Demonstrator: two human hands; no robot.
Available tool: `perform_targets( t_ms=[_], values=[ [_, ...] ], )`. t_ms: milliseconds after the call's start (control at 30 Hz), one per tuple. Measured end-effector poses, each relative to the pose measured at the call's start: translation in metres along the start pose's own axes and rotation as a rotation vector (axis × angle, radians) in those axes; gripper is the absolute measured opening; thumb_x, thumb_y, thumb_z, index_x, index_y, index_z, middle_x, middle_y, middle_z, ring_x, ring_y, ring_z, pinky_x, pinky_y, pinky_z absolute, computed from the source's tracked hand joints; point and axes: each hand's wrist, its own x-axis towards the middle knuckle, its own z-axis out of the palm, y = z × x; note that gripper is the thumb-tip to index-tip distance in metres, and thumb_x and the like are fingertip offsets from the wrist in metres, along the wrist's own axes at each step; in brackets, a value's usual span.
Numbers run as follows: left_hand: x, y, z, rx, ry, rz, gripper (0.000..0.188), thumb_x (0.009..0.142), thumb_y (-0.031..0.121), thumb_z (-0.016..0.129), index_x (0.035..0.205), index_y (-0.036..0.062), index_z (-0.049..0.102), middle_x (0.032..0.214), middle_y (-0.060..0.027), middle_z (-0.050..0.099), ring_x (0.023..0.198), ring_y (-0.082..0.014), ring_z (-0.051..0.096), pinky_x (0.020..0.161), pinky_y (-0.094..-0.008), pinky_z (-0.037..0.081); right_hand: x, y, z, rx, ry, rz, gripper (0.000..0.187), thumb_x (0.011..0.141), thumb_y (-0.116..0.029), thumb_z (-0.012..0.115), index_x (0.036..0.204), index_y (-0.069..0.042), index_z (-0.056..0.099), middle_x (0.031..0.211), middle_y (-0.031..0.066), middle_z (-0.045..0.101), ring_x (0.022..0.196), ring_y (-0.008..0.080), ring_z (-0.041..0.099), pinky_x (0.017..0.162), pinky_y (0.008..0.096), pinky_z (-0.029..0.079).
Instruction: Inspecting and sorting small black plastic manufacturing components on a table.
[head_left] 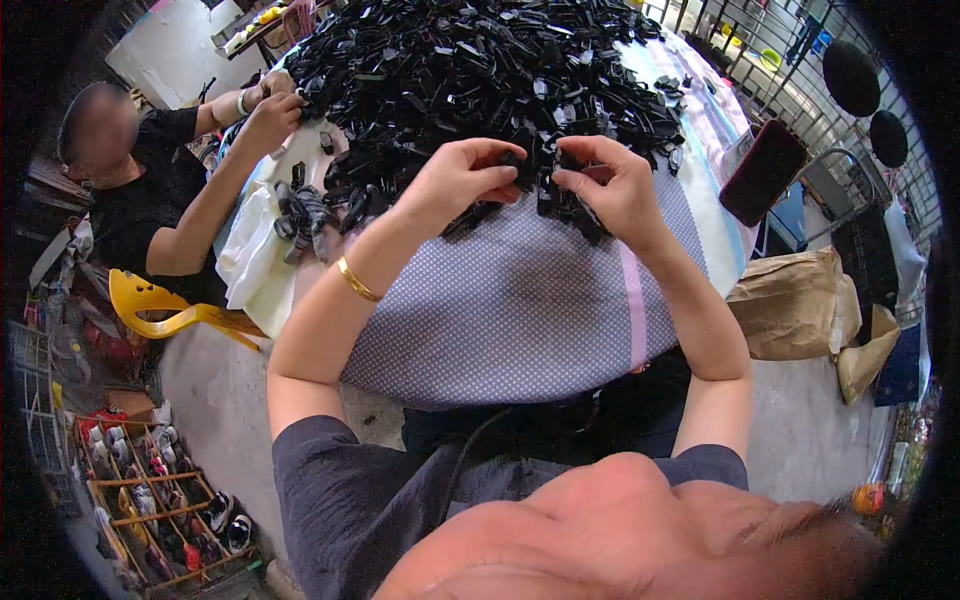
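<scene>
A large heap of small black plastic parts [470, 75] covers the far half of a table with a dotted grey cloth [500, 320]. At the heap's near edge, my left hand [452, 185] pinches a small black plastic part [511, 162] between thumb and fingers. Just to its right, my right hand [618, 190] is closed in a pinch, thumb and forefinger around a dark piece mostly hidden by the fingers. A small gap separates the two hands. More black parts [565, 205] lie on the cloth between and below them.
Across the table's left side, a co-worker's hands [272, 112] work at the heap. Dark crumpled gloves [303, 215] and a white cloth [250, 245] lie nearby. A yellow chair [165, 310] stands at left, brown paper bags [795, 300] at right. A dark phone [763, 172] is by the right edge.
</scene>
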Motion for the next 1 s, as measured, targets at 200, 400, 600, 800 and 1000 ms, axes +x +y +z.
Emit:
perform_targets(
  t_ms=[200, 400, 600, 800, 1000],
  values=[
    [-0.002, -0.010, 0.019, 0.216, 0.115, 0.263, 0.025, 0.080, 0.003, 0.060, 0.104, -0.0022, 0.061, 0.084, -0.0056, 0.064, 0.075, -0.0085, 0.057, 0.068, -0.0215, 0.048, -0.004, -0.005, 0.008, -0.032, -0.100, -0.175, 0.033, 0.070, -0.004, 0.070, 0.103, -0.003, 0.062, 0.091, 0.0096, 0.062, 0.080, 0.0143, 0.060, 0.068, 0.0252, 0.049],
    [-0.006, -0.007, 0.023, 0.283, 0.146, 0.333, 0.032, 0.078, -0.001, 0.061, 0.110, -0.0028, 0.058, 0.096, -0.0086, 0.064, 0.086, -0.0109, 0.059, 0.076, -0.0224, 0.048, -0.006, -0.005, 0.012, 0.047, -0.031, -0.070, 0.029, 0.069, -0.001, 0.070, 0.097, 0.001, 0.061, 0.086, 0.0097, 0.062, 0.076, 0.0154, 0.061, 0.068, 0.0253, 0.050],
    [-0.007, -0.014, 0.044, 0.073, 0.262, 0.372, 0.038, 0.079, -0.002, 0.061, 0.116, -0.0029, 0.053, 0.103, -0.0114, 0.062, 0.090, -0.0137, 0.060, 0.079, -0.0244, 0.049, -0.009, 0.000, 0.017, -0.038, 0.042, -0.178, 0.026, 0.068, -0.005, 0.072, 0.090, 0.001, 0.060, 0.082, 0.0122, 0.060, 0.071, 0.0206, 0.061, 0.064, 0.0280, 0.049],
    [-0.005, -0.012, 0.044, -0.105, 0.259, 0.370, 0.039, 0.080, -0.003, 0.058, 0.118, -0.0046, 0.050, 0.105, -0.0136, 0.061, 0.093, -0.0163, 0.059, 0.083, -0.0266, 0.049, -0.008, -0.002, 0.020, -0.113, 0.110, -0.242, 0.033, 0.065, -0.015, 0.076, 0.089, 0.000, 0.060, 0.080, 0.0121, 0.059, 0.067, 0.0218, 0.058, 0.061, 0.0285, 0.047],
    [-0.001, -0.004, 0.024, -0.310, 0.063, 0.398, 0.032, 0.083, -0.001, 0.055, 0.115, -0.0017, 0.054, 0.104, -0.0129, 0.062, 0.094, -0.0169, 0.059, 0.084, -0.0271, 0.048, -0.005, 0.001, 0.012, 0.071, -0.216, 0.126, 0.030, 0.076, -0.023, 0.069, 0.094, 0.000, 0.060, 0.080, 0.0030, 0.059, 0.068, 0.0083, 0.053, 0.061, 0.0219, 0.044]
  ],
)
